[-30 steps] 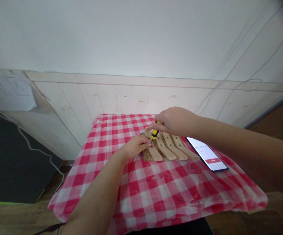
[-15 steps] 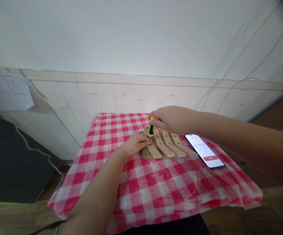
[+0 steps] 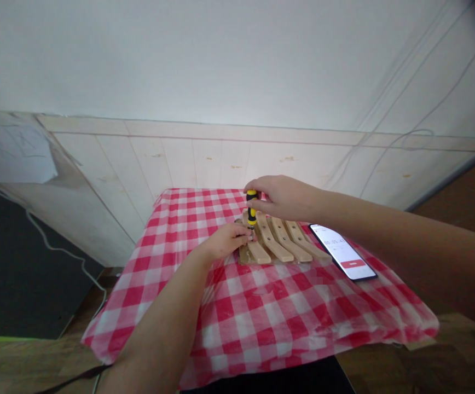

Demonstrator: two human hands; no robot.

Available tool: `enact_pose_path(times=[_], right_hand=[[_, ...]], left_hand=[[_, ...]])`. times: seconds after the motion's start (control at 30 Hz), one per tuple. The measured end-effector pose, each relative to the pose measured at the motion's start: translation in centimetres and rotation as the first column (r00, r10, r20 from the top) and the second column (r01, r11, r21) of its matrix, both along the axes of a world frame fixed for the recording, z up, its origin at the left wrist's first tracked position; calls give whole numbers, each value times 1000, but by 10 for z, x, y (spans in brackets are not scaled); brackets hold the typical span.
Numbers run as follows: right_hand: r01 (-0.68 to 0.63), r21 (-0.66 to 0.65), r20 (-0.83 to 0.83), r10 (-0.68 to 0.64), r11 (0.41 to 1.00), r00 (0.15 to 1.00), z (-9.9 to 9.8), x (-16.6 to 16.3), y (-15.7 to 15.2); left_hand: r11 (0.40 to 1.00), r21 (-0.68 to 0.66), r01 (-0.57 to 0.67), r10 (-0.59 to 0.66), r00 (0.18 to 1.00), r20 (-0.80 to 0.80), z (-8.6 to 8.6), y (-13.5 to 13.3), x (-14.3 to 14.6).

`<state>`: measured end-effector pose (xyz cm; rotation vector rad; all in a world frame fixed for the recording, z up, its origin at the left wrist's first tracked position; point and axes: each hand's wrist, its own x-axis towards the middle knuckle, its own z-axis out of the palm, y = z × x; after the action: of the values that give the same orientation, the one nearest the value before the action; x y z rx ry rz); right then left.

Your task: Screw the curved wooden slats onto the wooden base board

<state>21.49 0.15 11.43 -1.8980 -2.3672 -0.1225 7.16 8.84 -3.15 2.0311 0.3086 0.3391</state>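
Note:
My right hand (image 3: 272, 196) grips the yellow and black handle of a screwdriver (image 3: 252, 210), which stands nearly upright with its tip down. Beneath it, my left hand (image 3: 231, 241) has its fingers pinched together by the screwdriver's tip, at the leftmost curved wooden slat (image 3: 259, 253). Whatever lies between those fingertips is too small to make out. Several pale curved slats lie side by side, with dark screw heads or holes showing on them. Under the slats is a brownish flat base (image 3: 243, 257), partly hidden by the left hand.
A phone (image 3: 346, 254) with a lit timer screen lies right of the slats. A red and white checked cloth (image 3: 262, 328) covers the table, which stands against a white panelled wall (image 3: 180, 158). Cables run along the wall at right, and a white cord (image 3: 52, 251) hangs at left.
My right hand has shifted slightly left and up, and the screwdriver stands straighter, with more black showing on its handle. My left hand stays in nearly the same place.

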Motion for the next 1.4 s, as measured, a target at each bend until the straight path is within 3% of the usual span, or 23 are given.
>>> enact_pose_path(times=[0.1,0.27,0.37,0.43,0.5,0.57,0.7,0.8,0.93,1.07,1.17,1.23,1.4], right_hand=[[-124,2,-159,123,992,980,-6,8,-3],[-113,78,-337,132,991,932,-14,12,-9],[-32,169,-392,97,985,915,-23,9,-11],[117,226,-426,-10,967,905,-31,5,-13],[290,247,-514,-128,925,848,-40,-1,-14],[368,165,-674,-168,915,720,-50,-7,-15],[313,134,-802,-83,940,591,-66,-18,-18],[292,121,-836,-61,949,545,-72,-20,-21],[240,129,-825,-30,962,564,-75,-16,-18],[333,171,-820,-54,927,571,-79,-12,-11],[380,199,-774,-93,903,627,-76,-14,-13],[361,189,-743,-107,913,660,-72,-17,-17],[284,172,-770,-51,943,636,-69,-20,-23]], left_hand=[[999,-32,-3,3,1000,3,-2,0,0],[999,-40,8,-8,1000,10,-4,2,0],[999,-29,24,-24,1000,11,-5,4,0],[998,-46,30,-30,999,19,-6,4,0],[997,-76,31,-28,999,36,-7,5,0],[994,-104,36,-31,998,46,-9,5,0],[990,-136,36,-28,998,57,-12,6,-1],[988,-154,28,-18,998,62,-10,5,-1],[990,-141,19,-14,999,35,-4,3,-1],[987,-160,11,-7,1000,22,-3,2,-1],[988,-156,-7,9,1000,17,-4,2,-1],[989,-151,3,0,1000,16,-4,3,-1],[996,-88,26,-23,999,30,-1,3,-1]])
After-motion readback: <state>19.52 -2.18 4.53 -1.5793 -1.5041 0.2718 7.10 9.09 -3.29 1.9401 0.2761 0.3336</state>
